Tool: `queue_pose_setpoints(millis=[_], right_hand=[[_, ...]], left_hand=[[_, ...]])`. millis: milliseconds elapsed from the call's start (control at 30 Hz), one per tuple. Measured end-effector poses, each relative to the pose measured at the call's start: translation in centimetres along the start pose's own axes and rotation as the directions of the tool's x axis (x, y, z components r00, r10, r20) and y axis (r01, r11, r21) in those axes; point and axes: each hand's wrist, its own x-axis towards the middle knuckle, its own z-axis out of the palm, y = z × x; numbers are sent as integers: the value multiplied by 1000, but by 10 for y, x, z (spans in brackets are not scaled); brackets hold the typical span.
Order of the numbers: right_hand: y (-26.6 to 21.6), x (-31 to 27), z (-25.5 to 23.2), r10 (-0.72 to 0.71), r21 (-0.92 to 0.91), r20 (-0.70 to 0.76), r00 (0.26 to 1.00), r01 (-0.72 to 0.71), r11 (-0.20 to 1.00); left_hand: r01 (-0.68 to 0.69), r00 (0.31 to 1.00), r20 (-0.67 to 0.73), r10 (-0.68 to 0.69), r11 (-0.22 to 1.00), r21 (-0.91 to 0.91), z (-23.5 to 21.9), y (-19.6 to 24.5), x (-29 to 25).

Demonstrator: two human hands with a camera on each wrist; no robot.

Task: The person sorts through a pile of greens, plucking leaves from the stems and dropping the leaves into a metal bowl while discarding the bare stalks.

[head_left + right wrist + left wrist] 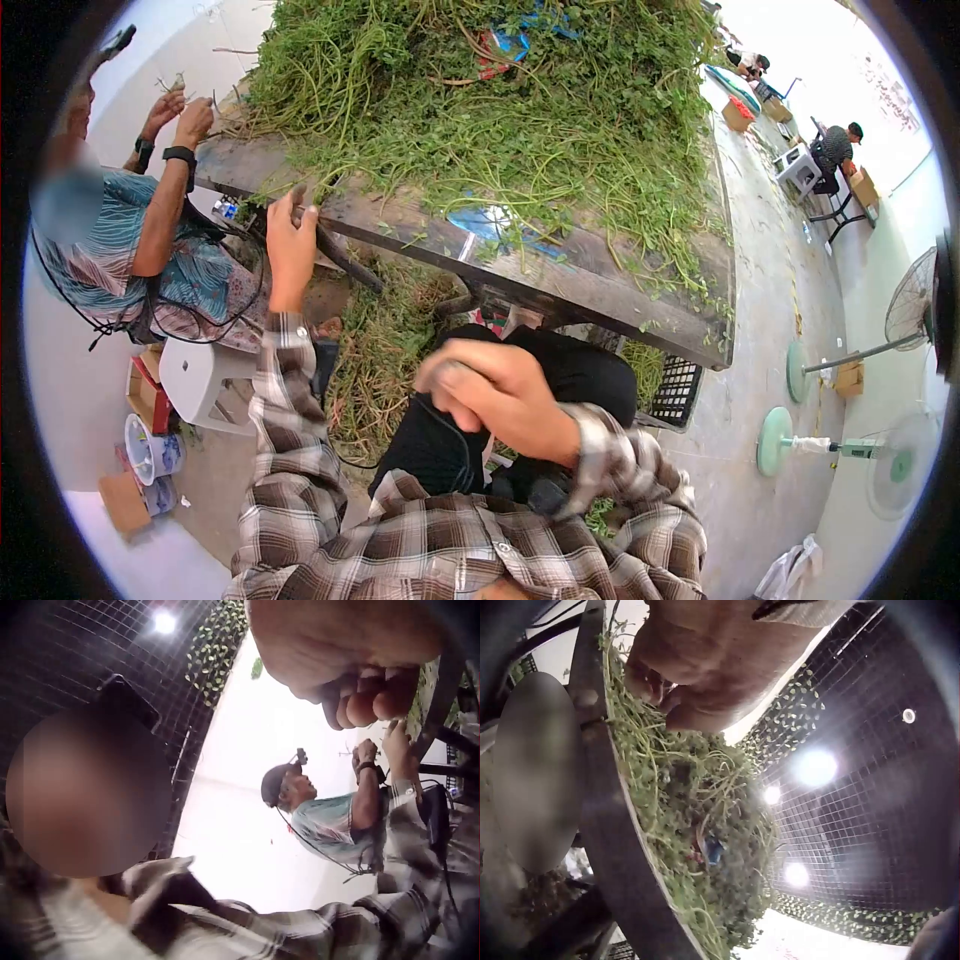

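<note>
A big heap of green leafy stems (500,110) covers a dark wooden table (560,285). My left hand (290,240) reaches up to the table's near edge. In the left wrist view, the left hand (697,660) curls its fingers into the stems (697,817) that hang over the table's rim (611,847). My right hand (490,390) hovers over my lap in front of black trousers, its fingers curled into a loose fist. In the right wrist view, the right hand (352,652) shows curled fingers with nothing visible in them. Both sleeves are plaid.
Another person (150,250) in a teal patterned shirt sits at the left, working on stems. Near them stands a white stool (200,375). More greens (385,350) lie under the table, beside a black crate (680,390). Fans (900,310) stand on the right.
</note>
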Motion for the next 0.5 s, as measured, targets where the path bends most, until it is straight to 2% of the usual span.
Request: queue_pose_setpoints(millis=[33, 67, 133, 167, 233, 267, 367, 433, 467, 500], right_hand=[[7, 18, 5, -5, -7, 13, 1000, 5, 1000], [17, 36, 7, -10, -16, 25, 1000, 11, 1000], [42, 68, 9, -35, -56, 11, 999, 35, 998], [59, 83, 7, -37, -54, -23, 999, 36, 998], [77, 97, 1, -39, -48, -50, 998, 37, 998], [82, 101, -2, -7, -5, -97, 995, 7, 1000], [101, 113, -13, 21, 62, -165, 986, -11, 998], [99, 118, -20, 31, 110, -206, 978, -8, 994], [93, 119, -20, 32, 117, -214, 976, -7, 993], [87, 121, -20, 22, 145, -210, 977, 9, 989]], left_hand=[[-34, 999, 11, 33, 996, 79, 2, -17, 10], [-40, 999, 11, 40, 996, 84, 4, -25, 18], [-12, 998, 66, -4, 970, 242, 9, -33, 30], [-18, 998, 66, 2, 970, 244, 9, -31, 34], [45, 974, 205, -97, 969, 243, 9, -27, 39], [46, 974, 203, -99, 968, 248, 10, -32, 41], [39, 981, 180, -71, 984, 172, 13, -42, 47], [50, 990, 139, -31, 990, -132, 6, -33, 56], [47, 989, 148, -27, 991, -129, 2, -25, 60], [191, 972, 192, -134, 928, -319, -4, -15, 64]])
